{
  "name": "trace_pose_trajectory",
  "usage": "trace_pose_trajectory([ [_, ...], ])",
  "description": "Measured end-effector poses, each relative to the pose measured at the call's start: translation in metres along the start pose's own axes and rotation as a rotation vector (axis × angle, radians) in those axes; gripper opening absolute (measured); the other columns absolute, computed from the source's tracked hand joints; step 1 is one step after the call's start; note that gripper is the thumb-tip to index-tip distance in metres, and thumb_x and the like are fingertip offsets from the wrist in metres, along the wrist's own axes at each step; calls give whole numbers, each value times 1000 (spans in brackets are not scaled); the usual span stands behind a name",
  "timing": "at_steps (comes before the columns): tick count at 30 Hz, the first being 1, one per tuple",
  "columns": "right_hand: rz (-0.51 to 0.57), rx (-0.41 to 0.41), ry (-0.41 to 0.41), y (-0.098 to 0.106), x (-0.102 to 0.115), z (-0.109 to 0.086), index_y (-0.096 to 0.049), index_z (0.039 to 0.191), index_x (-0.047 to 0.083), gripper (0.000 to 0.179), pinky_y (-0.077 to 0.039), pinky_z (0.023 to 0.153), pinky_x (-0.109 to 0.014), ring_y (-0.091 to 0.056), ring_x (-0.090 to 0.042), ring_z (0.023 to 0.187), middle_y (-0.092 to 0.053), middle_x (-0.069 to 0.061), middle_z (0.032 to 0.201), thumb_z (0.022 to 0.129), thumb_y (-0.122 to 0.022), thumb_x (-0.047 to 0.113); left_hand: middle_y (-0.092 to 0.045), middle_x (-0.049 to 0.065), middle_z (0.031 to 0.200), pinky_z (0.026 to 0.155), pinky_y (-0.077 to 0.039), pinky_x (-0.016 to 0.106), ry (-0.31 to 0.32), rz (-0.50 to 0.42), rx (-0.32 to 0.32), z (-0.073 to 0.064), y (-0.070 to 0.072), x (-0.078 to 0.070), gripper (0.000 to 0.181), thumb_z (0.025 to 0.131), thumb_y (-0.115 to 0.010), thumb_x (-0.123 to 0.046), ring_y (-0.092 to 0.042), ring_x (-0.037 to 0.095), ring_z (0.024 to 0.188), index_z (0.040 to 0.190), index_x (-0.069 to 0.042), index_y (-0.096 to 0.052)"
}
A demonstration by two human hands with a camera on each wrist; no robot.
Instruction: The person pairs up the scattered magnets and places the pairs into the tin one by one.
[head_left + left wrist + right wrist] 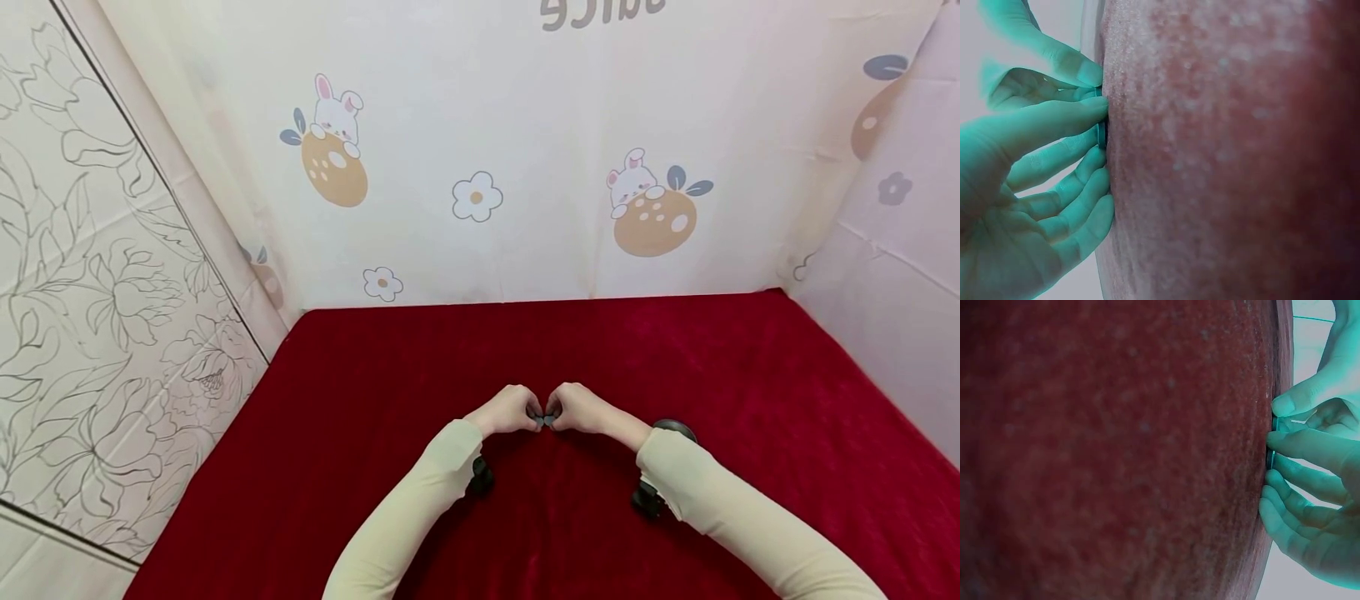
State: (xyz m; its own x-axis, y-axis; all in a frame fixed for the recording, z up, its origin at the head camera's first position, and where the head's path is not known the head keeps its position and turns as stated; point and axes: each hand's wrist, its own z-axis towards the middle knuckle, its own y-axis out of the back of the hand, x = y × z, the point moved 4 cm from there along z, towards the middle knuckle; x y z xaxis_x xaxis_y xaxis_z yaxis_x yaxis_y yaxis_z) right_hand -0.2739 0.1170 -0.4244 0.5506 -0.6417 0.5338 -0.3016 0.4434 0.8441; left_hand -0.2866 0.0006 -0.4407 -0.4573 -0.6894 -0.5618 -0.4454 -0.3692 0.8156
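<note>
Near the middle of the red cloth, my left hand (513, 409) pinches a small flat grey piece (538, 422) between thumb and fingers. Facing it, my right hand (582, 408) pinches a similar small grey piece (549, 421). The hands almost meet, fingertips low at the cloth. In the left wrist view a thin dark edge of the left piece (1102, 135) shows beside the fingers. From the right wrist, the right piece (1270, 459) appears as a thin dark disc-like edge. Fingers hide much of both pieces; I cannot tell whether they touch each other.
A red velvety cloth (420, 358) covers the table. Behind it hangs a pale curtain (525, 108) printed with rabbits and flowers; a floral panel (112, 275) stands at the left. Dark devices sit at the left wrist (481, 477) and right wrist (647, 500).
</note>
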Motion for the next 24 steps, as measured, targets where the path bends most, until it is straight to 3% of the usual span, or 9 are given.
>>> trace_pose_trajectory([
  [6, -1, 0, -3, 2, 1, -3, -67, 77, -2, 11, -42, 55, -20, -52, -7, 59, -63, -4, 70, 66, -66, -2, -65, 1, 87, 63, -44, 15, 0, 1, 3, -1, 1, -1, 17, 78, -68, -12, -59, 6, 74, 93, -5, -68],
  [14, 77, 12, -24, 13, 1, -17, -65, 90, -5, 18, -46, 59, -20, -59, -13, 68, -64, -11, 83, 73, -65, -1, -61, -1, 89, 65, -43, 14, -34, 11, -29, -4, 3, -5, 18, 80, -66, -12, -56, 6, 77, 97, -7, -66],
  [24, 103, -89, -24, 33, -1, -49, -63, 97, -5, 21, -46, 64, -23, -58, -16, 74, -62, -13, 90, 79, -63, 5, -57, 2, 95, 70, -43, 15, -73, 48, -13, -2, -1, -13, 20, 82, -63, -10, -55, 9, 84, 102, -7, -63],
])
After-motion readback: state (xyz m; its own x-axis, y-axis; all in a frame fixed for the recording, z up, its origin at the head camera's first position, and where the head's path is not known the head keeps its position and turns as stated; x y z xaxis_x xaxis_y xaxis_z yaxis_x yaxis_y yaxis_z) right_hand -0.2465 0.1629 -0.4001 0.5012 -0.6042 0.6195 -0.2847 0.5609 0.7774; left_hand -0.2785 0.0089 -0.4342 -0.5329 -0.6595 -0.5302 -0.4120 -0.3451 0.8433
